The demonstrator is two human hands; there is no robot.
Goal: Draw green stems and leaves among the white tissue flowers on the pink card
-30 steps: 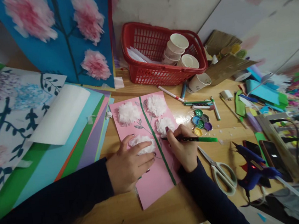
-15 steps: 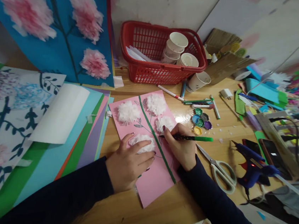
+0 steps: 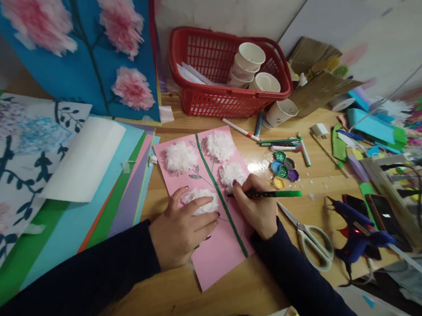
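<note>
Pink paper (image 3: 217, 273) lies on the wooden table, with a thick green stem (image 3: 213, 178) running down it and thin dark leaf outlines beside the stem. Several fluffy white flowers (image 3: 181, 157) are stuck to both sides of it. My right hand (image 3: 257, 206) grips a marker (image 3: 275, 193) with a bright green end; its tip meets the paper just right of the stem, below a white flower (image 3: 232, 174). My left hand (image 3: 188, 226) rests with fingers spread on the paper's left side, partly over the lower left flower (image 3: 201, 200).
Right of the paper are paint pots (image 3: 282, 171), several markers (image 3: 279, 142), scissors (image 3: 314, 247) and a blue glue gun (image 3: 360, 238). Behind stands a red basket (image 3: 220, 99) with paper cups. Coloured sheets (image 3: 120, 152) lie left, below a blue flower picture (image 3: 93, 80).
The marker's green end has shifted slightly to the right and up as my right hand makes a small movement. My left hand stays in place on the paper.
</note>
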